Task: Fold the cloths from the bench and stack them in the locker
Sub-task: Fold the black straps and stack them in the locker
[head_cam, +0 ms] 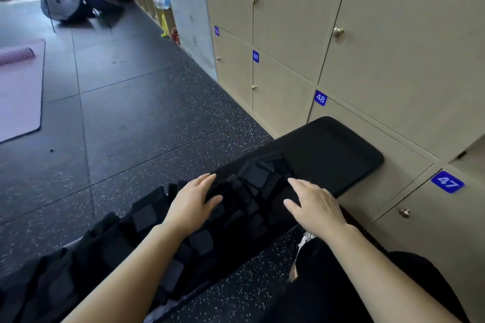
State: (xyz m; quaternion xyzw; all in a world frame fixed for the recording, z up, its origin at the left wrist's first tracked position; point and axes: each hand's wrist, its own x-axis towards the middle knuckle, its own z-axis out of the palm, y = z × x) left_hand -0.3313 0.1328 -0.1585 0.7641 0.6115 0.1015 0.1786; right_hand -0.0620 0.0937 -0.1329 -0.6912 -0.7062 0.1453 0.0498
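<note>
Head view: left hand [193,204] and right hand [315,204], fingers straight, loosely spread and pinching nothing, lie on overlapping black fabric cloths [256,178] heaped mid-way along the black padded bench [328,147], where one grab could drag neighbours off its edge.

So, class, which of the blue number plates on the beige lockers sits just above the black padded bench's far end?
Blue plate 48; plate 47 is right of the black padded bench, plates 49 and 50 further left.
</note>
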